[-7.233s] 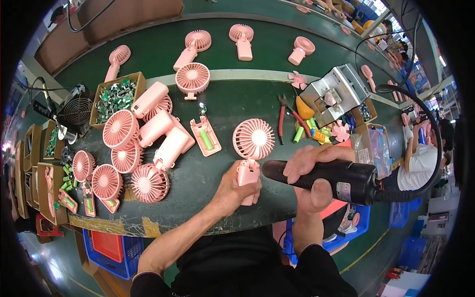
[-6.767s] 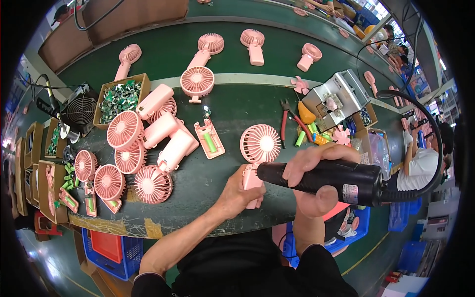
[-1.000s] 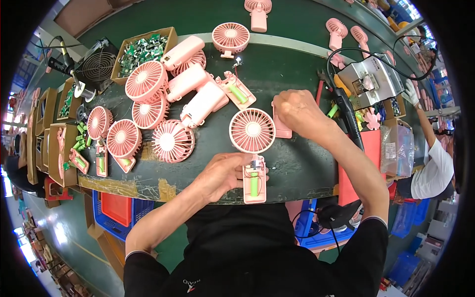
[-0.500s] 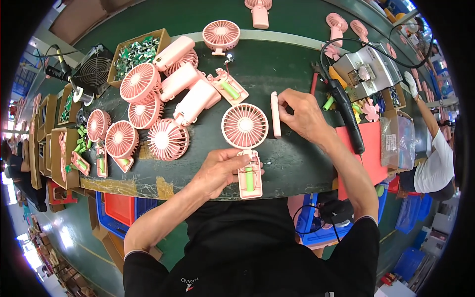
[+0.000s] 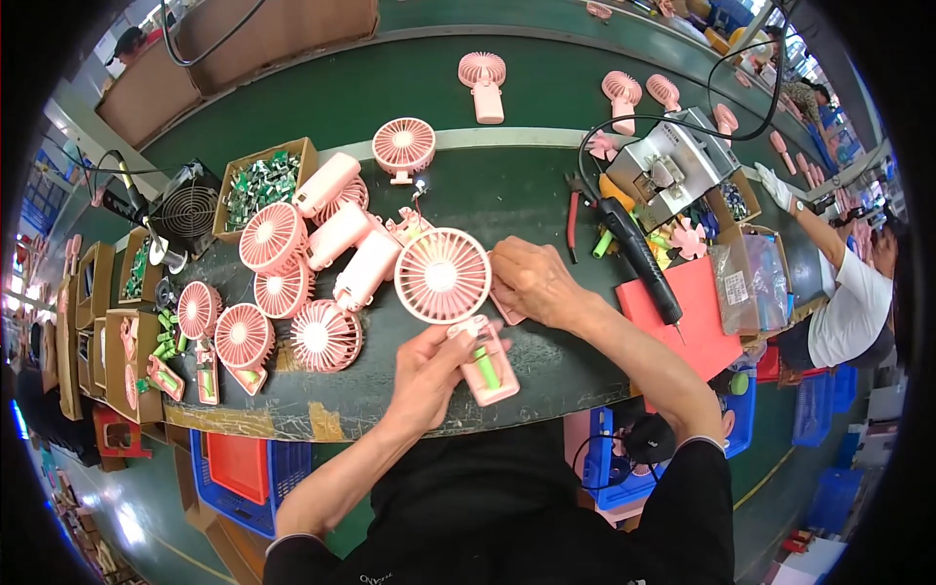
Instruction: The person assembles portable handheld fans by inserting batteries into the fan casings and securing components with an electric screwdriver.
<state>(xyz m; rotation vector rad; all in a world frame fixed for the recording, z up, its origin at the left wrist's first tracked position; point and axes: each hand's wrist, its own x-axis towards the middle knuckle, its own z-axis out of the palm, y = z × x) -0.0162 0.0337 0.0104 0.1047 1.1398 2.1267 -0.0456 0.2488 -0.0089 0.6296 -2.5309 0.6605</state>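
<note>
My left hand (image 5: 421,378) is closed on a pink handheld fan (image 5: 442,276) at the joint between its round grille and its handle. The handle is uncovered toward me and holds a green battery cell (image 5: 487,369). Just right of the grille, my right hand (image 5: 536,283) is closed around a pink handle cover (image 5: 508,311), mostly hidden behind the fingers. Left of the fan lies a heap of pink fan heads (image 5: 272,238) and covered handles (image 5: 369,268). An open handle shell (image 5: 409,224) lies partly hidden behind the held fan's grille.
A carton of green circuit boards (image 5: 265,190) and a soldering iron (image 5: 122,203) stand at the left. At right are a black electric screwdriver (image 5: 639,258), red-handled pliers (image 5: 572,226), a metal fixture (image 5: 673,168) and a red sheet (image 5: 682,327). A co-worker's gloved hand (image 5: 775,185) is farther right.
My right hand has moved left, bringing the cover beside the held fan; the cover has gone from plainly visible to mostly hidden. The fan's handle is more tilted. The whole view has shifted.
</note>
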